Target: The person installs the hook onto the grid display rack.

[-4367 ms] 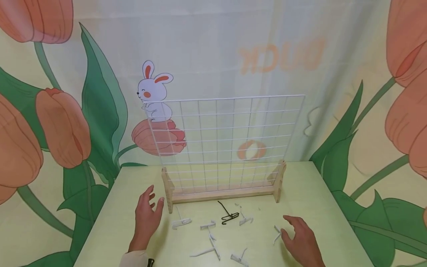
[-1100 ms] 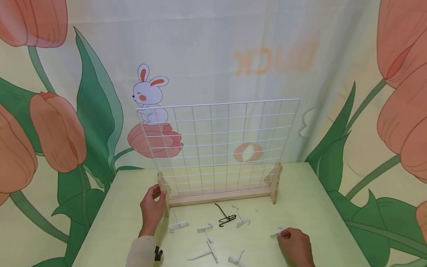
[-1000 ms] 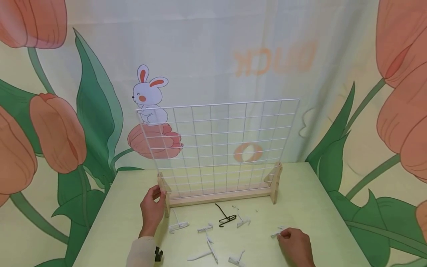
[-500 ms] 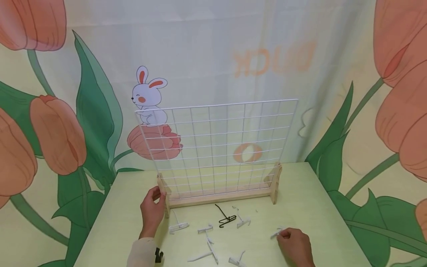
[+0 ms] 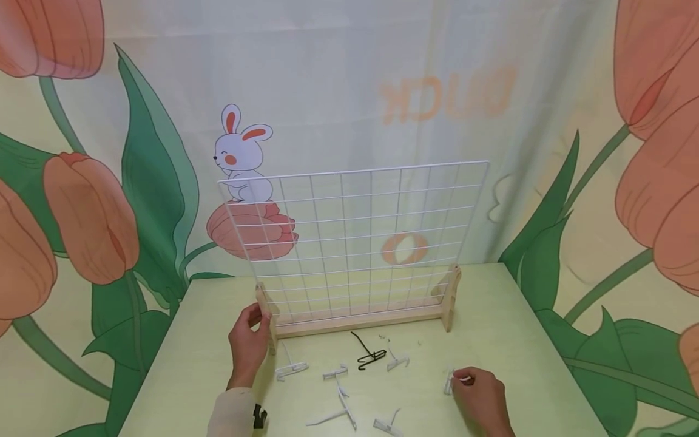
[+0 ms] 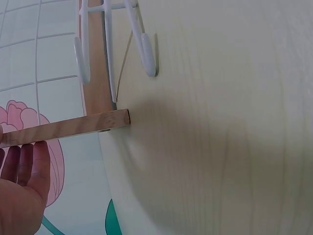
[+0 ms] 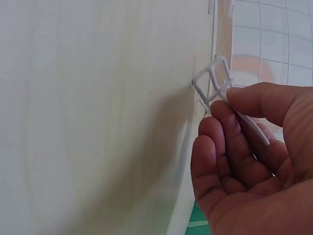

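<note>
A white wire grid panel (image 5: 355,243) stands upright in a wooden stand (image 5: 360,318) at the back of the pale green table (image 5: 508,328). My left hand (image 5: 258,317) grips the stand's left wooden foot (image 6: 73,127), thumb in front and fingers (image 6: 24,166) behind it. At the front right, my right hand (image 5: 457,381) pinches a small white hook (image 7: 215,83) between thumb and fingers (image 7: 234,142), just above the tabletop. The hook's square looped end points toward the grid.
Several white hooks (image 5: 292,368) and one black hook (image 5: 368,355) lie scattered on the table in front of the stand. Another white hook (image 6: 146,49) lies close to the left foot. A tulip and rabbit patterned curtain (image 5: 240,152) hangs behind the table.
Over four seconds my left hand took hold of the stand's left foot and my right hand closed on a white hook. In the last half second that hook tipped up off the table.
</note>
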A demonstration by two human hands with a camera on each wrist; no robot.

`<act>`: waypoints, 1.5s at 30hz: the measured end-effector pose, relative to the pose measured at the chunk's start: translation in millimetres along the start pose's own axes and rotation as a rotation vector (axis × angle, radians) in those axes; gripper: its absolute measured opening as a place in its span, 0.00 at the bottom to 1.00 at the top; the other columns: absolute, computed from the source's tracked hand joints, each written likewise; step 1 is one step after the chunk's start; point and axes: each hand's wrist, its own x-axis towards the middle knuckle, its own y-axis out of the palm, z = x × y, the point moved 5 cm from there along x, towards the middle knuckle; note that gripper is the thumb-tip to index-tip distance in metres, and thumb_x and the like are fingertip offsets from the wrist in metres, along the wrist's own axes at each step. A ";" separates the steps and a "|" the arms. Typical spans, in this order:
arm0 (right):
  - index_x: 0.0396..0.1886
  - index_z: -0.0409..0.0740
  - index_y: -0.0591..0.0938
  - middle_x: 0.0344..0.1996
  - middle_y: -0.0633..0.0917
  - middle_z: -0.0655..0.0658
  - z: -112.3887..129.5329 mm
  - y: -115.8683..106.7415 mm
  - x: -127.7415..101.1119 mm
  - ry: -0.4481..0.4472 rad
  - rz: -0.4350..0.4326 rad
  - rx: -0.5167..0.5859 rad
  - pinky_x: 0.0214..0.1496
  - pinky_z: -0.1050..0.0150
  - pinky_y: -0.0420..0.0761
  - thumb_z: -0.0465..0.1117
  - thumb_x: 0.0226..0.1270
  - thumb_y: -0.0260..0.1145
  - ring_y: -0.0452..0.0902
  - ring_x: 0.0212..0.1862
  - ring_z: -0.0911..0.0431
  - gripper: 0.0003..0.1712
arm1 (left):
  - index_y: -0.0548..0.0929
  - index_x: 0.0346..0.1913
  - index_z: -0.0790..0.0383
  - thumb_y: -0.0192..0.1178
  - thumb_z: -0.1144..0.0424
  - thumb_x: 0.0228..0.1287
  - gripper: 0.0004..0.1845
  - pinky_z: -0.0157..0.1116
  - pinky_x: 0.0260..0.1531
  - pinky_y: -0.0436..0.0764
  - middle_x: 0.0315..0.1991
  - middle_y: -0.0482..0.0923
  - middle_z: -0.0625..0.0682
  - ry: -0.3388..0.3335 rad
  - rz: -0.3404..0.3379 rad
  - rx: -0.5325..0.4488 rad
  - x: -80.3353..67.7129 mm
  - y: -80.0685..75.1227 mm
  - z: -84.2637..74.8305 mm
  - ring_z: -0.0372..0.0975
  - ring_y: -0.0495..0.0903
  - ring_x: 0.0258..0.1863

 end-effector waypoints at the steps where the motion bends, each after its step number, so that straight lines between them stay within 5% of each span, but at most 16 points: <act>1: 0.42 0.42 0.92 0.32 0.90 0.48 0.4 0.7 0.6 0.005 0.003 0.007 0.35 0.60 0.79 0.38 0.65 0.74 0.83 0.34 0.55 0.08 | 0.81 0.63 0.63 0.66 0.61 0.75 0.18 0.56 0.54 0.87 0.57 0.87 0.61 0.001 -0.002 -0.002 0.0 -0.1 0.1 0.54 0.87 0.57; 9: 0.47 0.38 0.90 0.34 0.90 0.44 9.8 -2.1 -1.2 0.006 -0.045 0.033 0.37 0.60 0.80 0.35 0.69 0.72 0.81 0.36 0.52 0.09 | 0.82 0.63 0.62 0.67 0.61 0.75 0.18 0.54 0.53 0.87 0.56 0.87 0.59 0.006 -0.011 0.015 -0.7 -0.7 0.0 0.52 0.88 0.56; 27: 0.45 0.41 0.91 0.32 0.93 0.43 70.5 -46.2 -25.0 -0.219 -0.271 0.110 0.28 0.71 0.79 0.39 0.69 0.74 0.87 0.34 0.53 0.09 | 0.82 0.63 0.62 0.66 0.61 0.75 0.18 0.50 0.52 0.88 0.56 0.87 0.58 0.002 -0.006 0.010 -1.3 -0.3 -0.4 0.51 0.88 0.56; 41: 0.43 0.42 0.92 0.32 0.93 0.44 108.7 -70.2 -32.9 -0.383 -0.385 0.178 0.33 0.71 0.80 0.39 0.67 0.77 0.88 0.37 0.51 0.07 | 0.80 0.65 0.60 0.64 0.59 0.78 0.19 0.53 0.55 0.87 0.58 0.86 0.59 -0.002 0.017 0.003 -1.7 1.2 1.6 0.52 0.86 0.58; 45: 0.43 0.43 0.92 0.32 0.93 0.45 118.4 -74.7 -34.0 -0.424 -0.413 0.193 0.36 0.72 0.80 0.39 0.67 0.77 0.89 0.37 0.51 0.07 | 0.81 0.65 0.60 0.64 0.59 0.78 0.18 0.47 0.53 0.88 0.58 0.86 0.57 -0.009 0.014 0.014 -2.0 1.9 3.2 0.50 0.86 0.58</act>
